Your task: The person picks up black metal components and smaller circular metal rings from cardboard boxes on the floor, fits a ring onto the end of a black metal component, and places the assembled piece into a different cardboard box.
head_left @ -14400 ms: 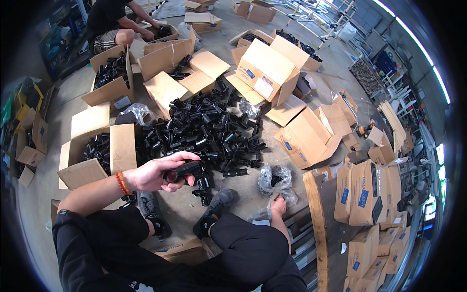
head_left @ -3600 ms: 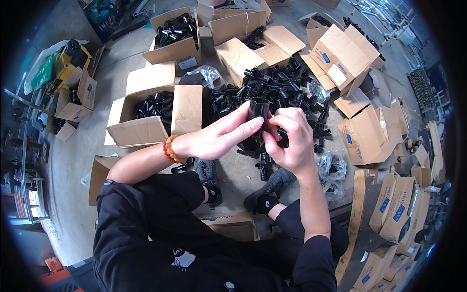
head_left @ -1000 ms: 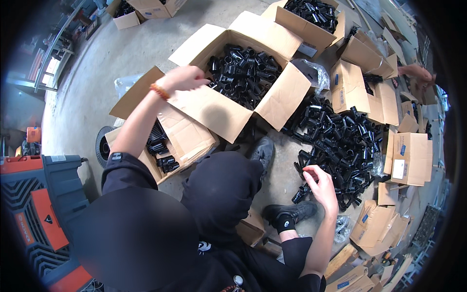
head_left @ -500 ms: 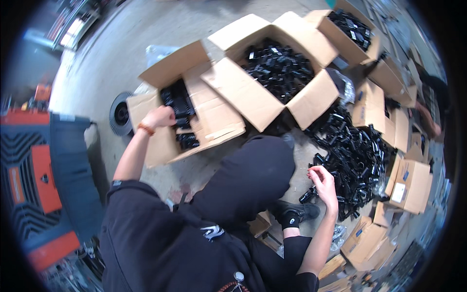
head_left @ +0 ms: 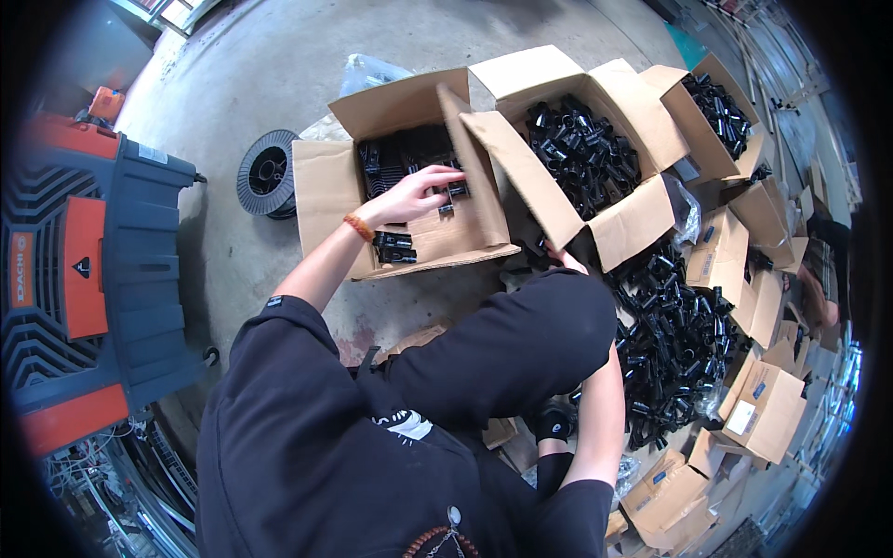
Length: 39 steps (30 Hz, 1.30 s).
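Note:
My left hand reaches into the open cardboard box on the left, fingers stretched toward its raised right flap. The fingertips are at the flap's inner side, beside a small black plastic part. More black parts lie in the near corner, and others line the box's far side. My right hand is beyond my raised knee, low in the gap by the middle box. The knee hides most of its fingers, and dark parts lie near the fingertips.
The middle carton is full of loose black parts. A heap of black parts covers the floor at right, with several cartons around it. A spool and a blue-orange machine case stand left. Another person's arm shows far right.
The flap that lay over the left box now stands up, and my left hand has moved right inside it. My right hand has gone from beside the heap to behind my knee. The view has shifted.

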Motion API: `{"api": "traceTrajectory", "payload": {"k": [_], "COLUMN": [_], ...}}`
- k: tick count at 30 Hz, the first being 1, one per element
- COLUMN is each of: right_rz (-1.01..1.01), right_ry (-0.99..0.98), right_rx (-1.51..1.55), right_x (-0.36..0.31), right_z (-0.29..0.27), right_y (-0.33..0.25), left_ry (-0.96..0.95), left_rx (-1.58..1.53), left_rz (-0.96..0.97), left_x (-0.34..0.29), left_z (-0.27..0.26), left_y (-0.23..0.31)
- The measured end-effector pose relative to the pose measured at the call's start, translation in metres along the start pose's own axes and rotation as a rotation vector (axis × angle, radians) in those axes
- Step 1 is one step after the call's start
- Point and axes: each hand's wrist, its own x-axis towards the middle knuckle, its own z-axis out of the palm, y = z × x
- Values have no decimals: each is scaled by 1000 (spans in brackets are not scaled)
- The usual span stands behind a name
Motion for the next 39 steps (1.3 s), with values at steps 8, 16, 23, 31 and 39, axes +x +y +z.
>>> {"api": "traceTrajectory", "payload": {"k": [8,16,23,31,39], "right_rz": [-84,-56,-155,121,161], "right_ry": [588,515,506,180,-146], "right_rx": [128,-149,-365,-628,-785], "right_x": [52,48,50,61,82], "right_z": [-33,-54,-48,-79,-82], "right_y": [-55,-24,-47,-103,-179], "left_ry": [-107,-252,-201,-31,-124], "left_rx": [712,1221,1094,888,976], "left_rz": [-9,227,222,247,326], "left_x": [24,12,5,4,-3], "left_z": [-26,-2,-8,-16,-31], "left_y": [-25,-70,-92,-88,-96]}}
